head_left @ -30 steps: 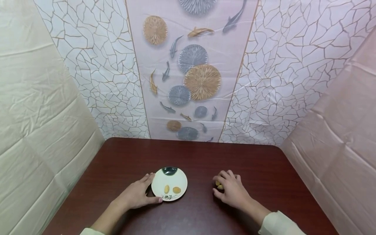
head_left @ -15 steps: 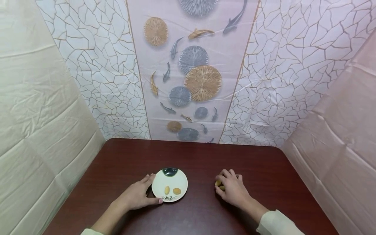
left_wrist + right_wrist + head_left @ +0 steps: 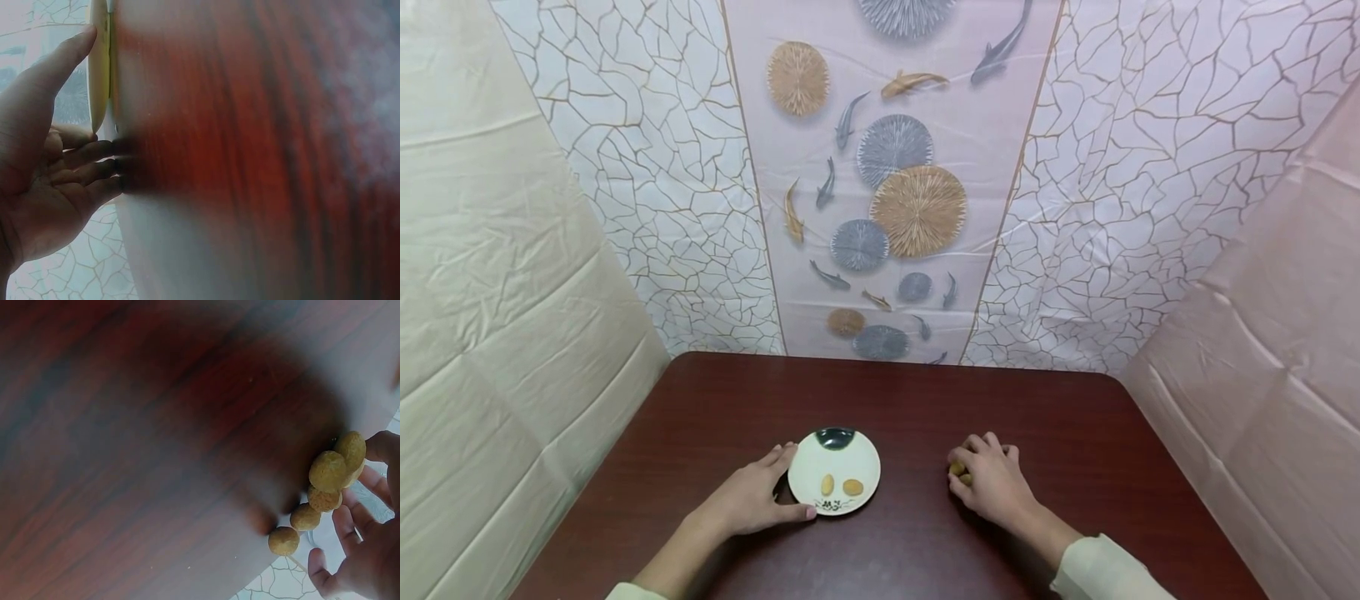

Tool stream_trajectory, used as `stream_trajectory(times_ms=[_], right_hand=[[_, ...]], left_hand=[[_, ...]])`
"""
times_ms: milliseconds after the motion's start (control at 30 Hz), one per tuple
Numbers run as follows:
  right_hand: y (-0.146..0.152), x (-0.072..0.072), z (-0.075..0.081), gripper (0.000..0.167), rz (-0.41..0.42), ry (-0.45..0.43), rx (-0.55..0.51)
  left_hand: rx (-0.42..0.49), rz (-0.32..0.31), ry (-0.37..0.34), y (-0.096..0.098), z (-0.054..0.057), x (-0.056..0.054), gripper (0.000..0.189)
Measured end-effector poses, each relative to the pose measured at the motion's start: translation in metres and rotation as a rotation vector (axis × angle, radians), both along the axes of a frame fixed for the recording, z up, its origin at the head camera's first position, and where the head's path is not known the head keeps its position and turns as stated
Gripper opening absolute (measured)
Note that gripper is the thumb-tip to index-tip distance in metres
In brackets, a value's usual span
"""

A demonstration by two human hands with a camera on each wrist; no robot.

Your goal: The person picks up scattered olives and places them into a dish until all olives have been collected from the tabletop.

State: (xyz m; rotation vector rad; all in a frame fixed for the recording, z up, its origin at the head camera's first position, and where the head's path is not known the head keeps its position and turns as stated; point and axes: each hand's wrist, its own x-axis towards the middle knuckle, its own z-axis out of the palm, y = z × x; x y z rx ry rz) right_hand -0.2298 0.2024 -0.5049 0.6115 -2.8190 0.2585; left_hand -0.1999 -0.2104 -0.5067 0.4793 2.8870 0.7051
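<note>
On the dark red table lies a small white plate [image 3: 833, 461] with a dark green patch at its far rim and a flower print at the near one. Two yellow-brown oval nut-like pieces [image 3: 852, 487] lie on it. My left hand [image 3: 748, 497] holds the plate's left side, thumb at the near rim and fingers at the left edge. To the plate's right, my right hand [image 3: 992, 479] pinches at similar pieces with thumb and fingers. The right wrist view shows several rough, tan-yellow oval pieces [image 3: 328, 472] clustered by the fingertips; the thumb touches the topmost one.
The dark red wooden table [image 3: 895, 400] has rounded far corners. A patterned cloth [image 3: 880, 208] with fish and round motifs hangs behind it. Beige cloth walls [image 3: 550, 333] close in both sides.
My right thumb and fingers have drawn closer together around the pieces, moving slightly. The left hand and the plate stay in place.
</note>
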Motion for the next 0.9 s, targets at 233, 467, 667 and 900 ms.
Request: stream_trajectory(times_ms=[233, 467, 667, 900], right_hand=[[-0.001, 0.0, -0.001, 0.021, 0.02, 0.026, -0.025], [-0.007, 0.002, -0.002, 0.021, 0.069, 0.07, -0.048], [-0.013, 0.005, 0.001, 0.021, 0.122, 0.107, -0.089], [-0.021, 0.007, 0.005, 0.021, 0.154, 0.105, -0.112]], left_hand=[[0.001, -0.002, -0.001, 0.0, 0.0, 0.0, 0.122], [0.001, -0.003, 0.008, 0.001, 0.0, 0.0, 0.122], [0.002, 0.002, 0.008, 0.001, -0.001, 0.0, 0.122], [-0.006, 0.004, 0.01, 0.001, -0.002, 0.0, 0.123]])
